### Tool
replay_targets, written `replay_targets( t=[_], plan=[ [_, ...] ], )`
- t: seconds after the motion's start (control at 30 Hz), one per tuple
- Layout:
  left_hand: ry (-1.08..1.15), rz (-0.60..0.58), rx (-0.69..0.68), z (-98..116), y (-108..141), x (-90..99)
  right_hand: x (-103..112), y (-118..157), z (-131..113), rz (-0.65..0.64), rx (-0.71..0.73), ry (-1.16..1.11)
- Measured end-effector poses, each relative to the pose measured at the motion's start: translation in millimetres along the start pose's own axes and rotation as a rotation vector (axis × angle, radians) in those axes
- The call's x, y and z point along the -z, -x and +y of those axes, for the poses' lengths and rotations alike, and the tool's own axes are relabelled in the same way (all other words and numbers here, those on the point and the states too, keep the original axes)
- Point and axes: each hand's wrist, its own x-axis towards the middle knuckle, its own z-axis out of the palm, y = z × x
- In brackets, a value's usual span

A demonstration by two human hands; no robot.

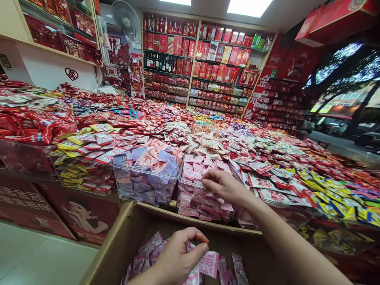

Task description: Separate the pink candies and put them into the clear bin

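Note:
My left hand is inside a brown cardboard box, its fingers curled around small pink candy packets. More pink and purple packets lie loose in the box beneath it. My right hand hovers at the front rim of a clear plastic bin filled with stacked pink packets. Its thumb and index finger are a little apart, and no packet shows between them. The other fingertips of that hand are partly hidden.
Left of the pink bin stands a clear bin of lilac and pink packets. Yellow-and-blue packets fill the right side. Red-white packets lie nearer. Shelves of boxes and bottles line the back wall; a fan hangs upper left.

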Motion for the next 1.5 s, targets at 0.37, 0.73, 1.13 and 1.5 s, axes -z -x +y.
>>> replay_targets(
  t=[0.37,0.73,1.13,1.5],
  plan=[
    [-0.034,0.000,0.008,-3,-2,1.4,13,-14,-3,-0.218,-0.070,0.096],
    [-0.076,-0.010,0.038,-2,-2,1.2,13,-18,-7,-0.367,0.137,0.221],
    [-0.101,0.007,0.029,-1,-6,1.0,17,-21,-1,-0.499,0.179,0.319],
    [-0.107,0.011,0.000,-9,-7,0.7,19,-39,-16,-0.727,-0.106,0.391]
  ],
)
